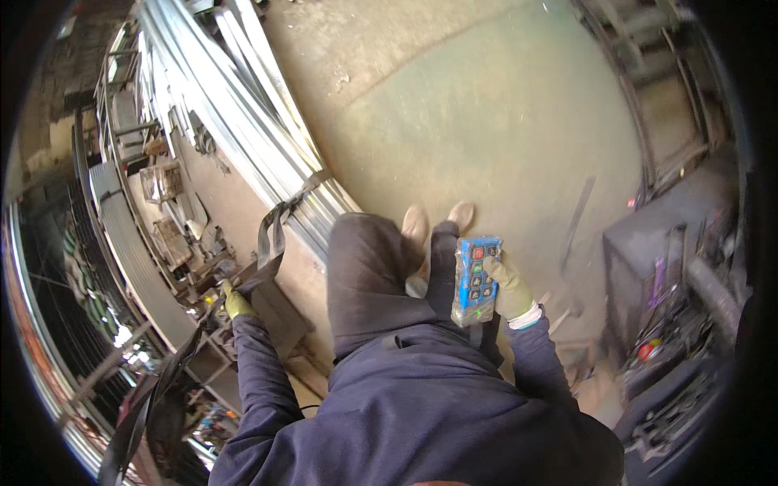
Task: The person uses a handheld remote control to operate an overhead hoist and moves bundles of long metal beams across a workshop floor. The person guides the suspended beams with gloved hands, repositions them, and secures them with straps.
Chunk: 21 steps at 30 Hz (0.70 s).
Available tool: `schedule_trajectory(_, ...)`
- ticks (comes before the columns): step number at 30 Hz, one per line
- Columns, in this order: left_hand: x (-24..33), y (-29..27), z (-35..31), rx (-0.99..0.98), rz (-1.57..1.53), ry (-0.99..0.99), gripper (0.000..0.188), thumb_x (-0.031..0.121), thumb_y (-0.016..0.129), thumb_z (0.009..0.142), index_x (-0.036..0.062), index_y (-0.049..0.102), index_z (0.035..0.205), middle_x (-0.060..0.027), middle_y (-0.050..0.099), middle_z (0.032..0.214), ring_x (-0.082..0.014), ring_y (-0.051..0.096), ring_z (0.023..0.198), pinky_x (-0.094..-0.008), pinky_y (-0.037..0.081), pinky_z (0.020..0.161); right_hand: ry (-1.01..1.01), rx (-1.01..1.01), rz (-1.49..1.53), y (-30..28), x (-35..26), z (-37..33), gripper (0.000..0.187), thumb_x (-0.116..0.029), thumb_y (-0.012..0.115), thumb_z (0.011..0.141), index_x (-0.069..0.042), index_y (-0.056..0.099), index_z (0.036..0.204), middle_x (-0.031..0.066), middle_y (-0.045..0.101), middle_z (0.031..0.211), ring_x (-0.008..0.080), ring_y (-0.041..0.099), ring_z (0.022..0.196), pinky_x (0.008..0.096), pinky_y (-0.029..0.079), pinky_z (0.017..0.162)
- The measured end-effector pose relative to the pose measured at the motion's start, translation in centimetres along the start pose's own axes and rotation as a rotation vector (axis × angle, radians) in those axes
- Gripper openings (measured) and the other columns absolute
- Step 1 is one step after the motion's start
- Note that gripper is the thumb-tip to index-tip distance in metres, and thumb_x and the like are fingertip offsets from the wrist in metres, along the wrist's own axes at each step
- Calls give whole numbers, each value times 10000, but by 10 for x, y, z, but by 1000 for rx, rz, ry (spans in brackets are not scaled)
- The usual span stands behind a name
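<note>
In my right hand [510,290], gloved in pale yellow-green, is a blue handheld remote control [465,277] with two columns of buttons, one red and one green. The thumb lies over its upper right side. My left hand [237,302], in a similar glove, is closed at a dark webbing strap [261,279]; its fingers are partly hidden. From there the strap runs up to a bundle of long silvery metal profiles [243,138] and wraps across its near end. The strap's other end trails down to the lower left.
Metal racks [134,243] with long stock line the left side, with a small crate [162,182] among them. At right stands a dark metal cabinet [648,243] beside a tray of tools [673,405]. Concrete floor [486,121] stretches ahead of my feet.
</note>
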<state>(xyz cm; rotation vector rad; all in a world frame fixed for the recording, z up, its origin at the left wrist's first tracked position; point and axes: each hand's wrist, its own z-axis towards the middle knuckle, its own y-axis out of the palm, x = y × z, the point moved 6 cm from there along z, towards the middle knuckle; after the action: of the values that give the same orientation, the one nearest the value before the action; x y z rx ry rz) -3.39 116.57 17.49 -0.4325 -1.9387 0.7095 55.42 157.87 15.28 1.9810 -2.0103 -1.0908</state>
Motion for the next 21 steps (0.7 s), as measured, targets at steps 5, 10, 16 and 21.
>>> schedule_trajectory(5,-69,8,4,76,-397,-58,284,353,680,1012,127,632,1178,-82,687,1039,-211,626,933,-375,527,881,-98,-93,-163,34,-88,37,610,-454,754,942,-25,592,1344,85,717,1153,185,722,989,345,605,874)
schedule_trajectory(10,-108,31,-13,254,-389,3,457,495,692,982,99,643,1206,-82,672,993,-201,617,858,-364,544,756,-59,-113,-219,62,-147,84,582,-391,758,948,-37,572,1371,106,712,1190,225,737,994,397,625,877)
schedule_trajectory(16,-112,101,-61,348,-10,-292,715,527,692,969,-113,618,1277,-167,676,1262,-262,647,1095,-350,501,996,39,-191,-272,108,-222,148,638,-396,760,944,-32,539,1419,118,699,1214,241,722,1023,402,616,887)
schedule_trajectory(21,-102,164,-102,251,-471,-482,784,595,679,942,-78,606,1337,-170,666,1278,-278,643,1148,-391,500,1029,7,-226,-393,164,-275,199,523,-370,698,998,-16,573,1362,101,705,1181,211,717,1018,385,607,886)
